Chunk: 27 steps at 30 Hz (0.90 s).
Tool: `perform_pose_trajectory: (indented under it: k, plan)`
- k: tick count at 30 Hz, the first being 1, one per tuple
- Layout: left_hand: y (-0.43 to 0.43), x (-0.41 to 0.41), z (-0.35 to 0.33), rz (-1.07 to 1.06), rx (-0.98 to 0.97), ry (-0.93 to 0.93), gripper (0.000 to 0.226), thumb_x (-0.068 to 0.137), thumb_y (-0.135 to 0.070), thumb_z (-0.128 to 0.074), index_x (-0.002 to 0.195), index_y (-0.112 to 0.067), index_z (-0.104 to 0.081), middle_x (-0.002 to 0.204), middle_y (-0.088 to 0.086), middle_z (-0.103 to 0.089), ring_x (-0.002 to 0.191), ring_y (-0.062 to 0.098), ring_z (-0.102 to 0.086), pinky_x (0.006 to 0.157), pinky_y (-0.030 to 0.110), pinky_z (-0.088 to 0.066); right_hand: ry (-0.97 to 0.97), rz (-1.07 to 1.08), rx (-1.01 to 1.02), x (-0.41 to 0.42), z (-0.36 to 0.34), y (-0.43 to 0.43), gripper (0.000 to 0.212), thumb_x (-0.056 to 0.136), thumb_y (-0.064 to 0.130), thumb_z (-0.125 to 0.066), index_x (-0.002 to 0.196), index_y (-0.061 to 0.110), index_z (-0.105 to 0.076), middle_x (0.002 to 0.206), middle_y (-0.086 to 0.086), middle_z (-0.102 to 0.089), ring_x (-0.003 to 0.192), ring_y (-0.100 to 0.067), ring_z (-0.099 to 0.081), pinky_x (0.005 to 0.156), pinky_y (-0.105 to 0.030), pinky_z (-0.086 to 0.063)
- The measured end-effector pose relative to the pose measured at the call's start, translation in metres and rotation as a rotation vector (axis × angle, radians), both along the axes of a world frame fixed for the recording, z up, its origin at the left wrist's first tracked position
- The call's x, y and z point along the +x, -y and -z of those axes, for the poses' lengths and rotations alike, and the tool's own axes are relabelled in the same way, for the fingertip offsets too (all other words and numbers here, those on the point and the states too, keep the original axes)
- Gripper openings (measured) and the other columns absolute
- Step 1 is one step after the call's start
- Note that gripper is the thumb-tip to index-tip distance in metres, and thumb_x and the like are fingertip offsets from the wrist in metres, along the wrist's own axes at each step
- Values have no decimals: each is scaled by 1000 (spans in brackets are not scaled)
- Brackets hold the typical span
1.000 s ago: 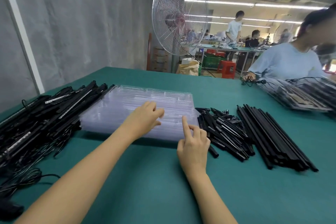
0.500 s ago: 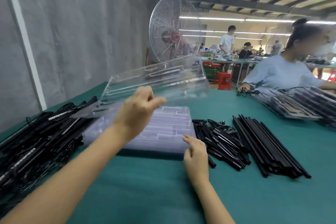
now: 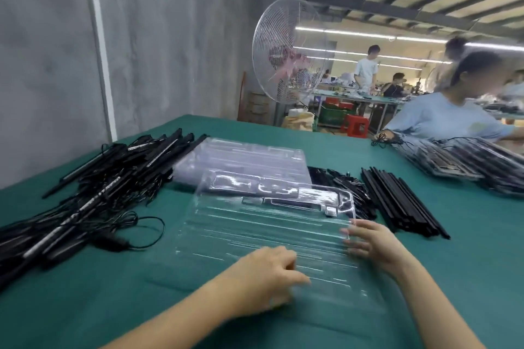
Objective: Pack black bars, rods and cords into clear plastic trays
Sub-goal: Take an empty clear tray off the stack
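Pinching a clear tray (image 3: 255,224) on the green table (image 3: 85,306), left hand (image 3: 263,272), right hand (image 3: 374,246) spread loose against its right edge

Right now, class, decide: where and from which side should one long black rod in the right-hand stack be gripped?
Pinch a top rod near its near end, from above, with the right hand, which is closest. The rods lie flat and packed side by side, so only top faces and staggered near ends are free.
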State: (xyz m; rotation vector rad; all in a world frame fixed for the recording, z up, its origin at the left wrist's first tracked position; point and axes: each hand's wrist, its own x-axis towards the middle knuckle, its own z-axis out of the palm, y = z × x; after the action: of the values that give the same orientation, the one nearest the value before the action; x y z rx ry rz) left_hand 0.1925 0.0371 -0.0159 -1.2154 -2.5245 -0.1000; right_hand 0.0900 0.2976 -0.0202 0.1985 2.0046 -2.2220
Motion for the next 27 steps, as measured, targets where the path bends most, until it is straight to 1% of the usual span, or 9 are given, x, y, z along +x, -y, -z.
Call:
perform_pose_trajectory:
  k: [2,5,8,12,16,18,20,23,27]
  plan:
    - [3,4,3,-61,5,337,48,85,-49,-60,128,-30,-55,107,-1,-56,100,13,-50,87,27,-41,-26,46,100,11,-3,2,14,85,-11,-57,90,2,-54,58,-9,-65,42,-18,-56,41,-21,-45]
    - [22,-2,-3,-132,322,499,32,92,-50,-50,114,-31,-63,101,-14,-61,93,-3,-54,85,19,-44,-57,108,433,13,0,0,10,86,0,-63,94,-1,-58,71,-15,-59,51,-18,-51,48,-24,-46]
    - [69,-22,-17,-368,597,474,12,93,-29,-55,88,-31,-66,87,-17,-64,83,1,-59,77,21,-47,-124,174,754,10,5,-1,16,85,16,-68,95,4,-62,77,-12,-64,60,-20,-58,59,-30,-52]
    - [135,-53,-18,-710,715,504,22,90,-17,-57,74,-28,-67,78,-6,-70,73,15,-64,71,28,-49,-157,166,838,6,10,6,19,87,23,-64,99,9,-59,86,-10,-67,63,-18,-61,59,-26,-48]
    - [141,-83,9,-881,582,431,9,91,-22,-57,83,-22,-62,97,3,-63,94,22,-56,83,33,-45,-128,191,800,-9,11,3,18,88,22,-60,79,7,-63,67,-8,-63,53,-18,-57,53,-24,-47]
    - [136,-89,23,-918,544,348,3,91,-28,-57,90,-25,-58,103,0,-49,110,24,-43,94,36,-37,-176,331,847,-21,11,-2,25,90,20,-54,73,4,-60,68,-12,-62,62,-25,-57,59,-29,-46]
    - [136,-91,31,-932,663,305,11,88,-30,-62,96,-24,-57,106,0,-41,111,24,-38,96,39,-35,-252,540,929,-33,7,-10,20,91,18,-51,77,5,-59,81,-14,-61,77,-30,-55,64,-33,-43]
    - [141,-93,35,-939,803,285,17,87,-23,-65,101,-19,-56,108,4,-56,97,23,-52,84,37,-42,-285,662,1143,-54,-1,-27,20,91,12,-50,105,2,-60,112,-21,-54,106,-36,-46,78,-37,-41]
    - [142,-97,31,-939,859,275,12,85,-17,-66,79,-25,-60,88,-3,-66,62,14,-58,58,28,-40,-40,645,1439,-72,1,-52,31,96,16,-44,121,1,-51,132,-21,-44,122,-36,-35,99,-42,-31]
